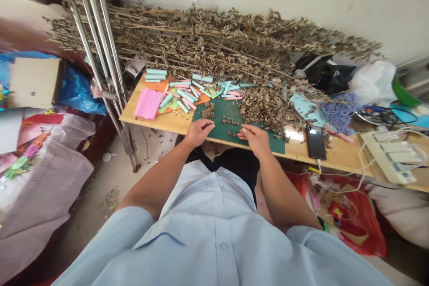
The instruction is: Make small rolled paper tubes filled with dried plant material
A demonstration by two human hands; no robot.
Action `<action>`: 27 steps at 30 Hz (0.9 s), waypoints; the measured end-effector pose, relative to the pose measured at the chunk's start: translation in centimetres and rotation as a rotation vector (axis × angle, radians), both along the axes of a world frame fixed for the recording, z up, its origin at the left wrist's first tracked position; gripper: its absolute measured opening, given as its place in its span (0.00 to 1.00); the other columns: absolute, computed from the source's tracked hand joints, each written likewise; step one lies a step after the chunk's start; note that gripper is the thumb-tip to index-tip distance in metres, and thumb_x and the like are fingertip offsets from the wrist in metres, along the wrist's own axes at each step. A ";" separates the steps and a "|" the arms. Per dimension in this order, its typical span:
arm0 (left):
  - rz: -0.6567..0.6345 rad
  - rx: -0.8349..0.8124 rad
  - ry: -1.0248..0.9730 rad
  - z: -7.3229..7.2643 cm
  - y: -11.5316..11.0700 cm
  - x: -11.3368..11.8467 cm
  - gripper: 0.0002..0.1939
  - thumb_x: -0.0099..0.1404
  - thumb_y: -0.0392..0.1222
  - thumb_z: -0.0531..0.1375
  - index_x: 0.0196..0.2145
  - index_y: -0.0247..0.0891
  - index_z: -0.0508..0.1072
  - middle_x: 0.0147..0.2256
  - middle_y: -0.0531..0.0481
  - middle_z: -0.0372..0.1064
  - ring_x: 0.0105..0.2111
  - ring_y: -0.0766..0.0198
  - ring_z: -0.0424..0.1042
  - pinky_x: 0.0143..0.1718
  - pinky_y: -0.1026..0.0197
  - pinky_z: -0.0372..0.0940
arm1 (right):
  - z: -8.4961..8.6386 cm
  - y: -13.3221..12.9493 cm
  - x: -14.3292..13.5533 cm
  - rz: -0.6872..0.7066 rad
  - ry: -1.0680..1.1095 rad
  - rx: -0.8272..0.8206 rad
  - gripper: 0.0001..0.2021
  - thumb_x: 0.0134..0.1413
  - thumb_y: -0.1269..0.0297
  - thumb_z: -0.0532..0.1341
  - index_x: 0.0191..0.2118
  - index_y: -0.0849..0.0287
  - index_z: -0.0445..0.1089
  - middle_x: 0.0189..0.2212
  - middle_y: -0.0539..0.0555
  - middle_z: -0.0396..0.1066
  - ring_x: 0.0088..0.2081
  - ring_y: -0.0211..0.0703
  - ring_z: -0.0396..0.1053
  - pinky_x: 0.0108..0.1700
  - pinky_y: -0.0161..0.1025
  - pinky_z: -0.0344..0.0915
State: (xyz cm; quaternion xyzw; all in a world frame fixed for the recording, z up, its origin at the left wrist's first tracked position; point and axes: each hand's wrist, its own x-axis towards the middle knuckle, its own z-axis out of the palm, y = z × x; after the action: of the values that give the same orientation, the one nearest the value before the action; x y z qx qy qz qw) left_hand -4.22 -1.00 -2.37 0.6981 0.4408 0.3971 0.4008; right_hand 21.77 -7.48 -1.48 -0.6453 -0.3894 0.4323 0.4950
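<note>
Frame centre: I see left hand (pixel 198 132), right hand (pixel 256 137) curled, can't tell if gripping | clumps (pixel 230 120) between them, seemingly for reach | mat (pixel 231 108) beneath, likely shielding table (pixel 342 154)

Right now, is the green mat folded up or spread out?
Spread out: the mat lies flat on the table, under dried clumps.

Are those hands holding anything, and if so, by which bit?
Can't tell: the left hand and right hand are both at the green mat, but anything pinched there is too small to make out.
</note>
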 end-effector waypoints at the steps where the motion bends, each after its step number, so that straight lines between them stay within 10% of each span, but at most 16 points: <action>1: -0.001 -0.005 -0.001 0.0 0.0 0.0 0.12 0.68 0.48 0.62 0.42 0.38 0.80 0.38 0.46 0.79 0.39 0.60 0.77 0.45 0.57 0.72 | 0.1 0.1 0.0 -0.013 0.028 -0.011 0.17 0.50 0.54 0.71 0.43 0.59 0.78 0.31 0.53 0.80 0.31 0.44 0.80 0.39 0.44 0.80; 27: -0.009 -0.018 0.014 0.2 0.1 -0.2 0.14 0.68 0.50 0.62 0.41 0.39 0.80 0.35 0.48 0.78 0.35 0.61 0.76 0.40 0.59 0.71 | -0.3 -0.1 0.9 -0.056 0.320 0.004 0.18 0.47 0.56 0.74 0.44 0.55 0.76 0.39 0.54 0.82 0.41 0.46 0.82 0.46 0.44 0.79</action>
State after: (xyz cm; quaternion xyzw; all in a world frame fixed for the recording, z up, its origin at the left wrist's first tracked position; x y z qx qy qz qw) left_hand -4.38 -0.89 -2.19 0.6994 0.4439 0.3864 0.4056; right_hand 22.62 -7.59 -1.73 -0.5779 -0.2884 0.5148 0.5638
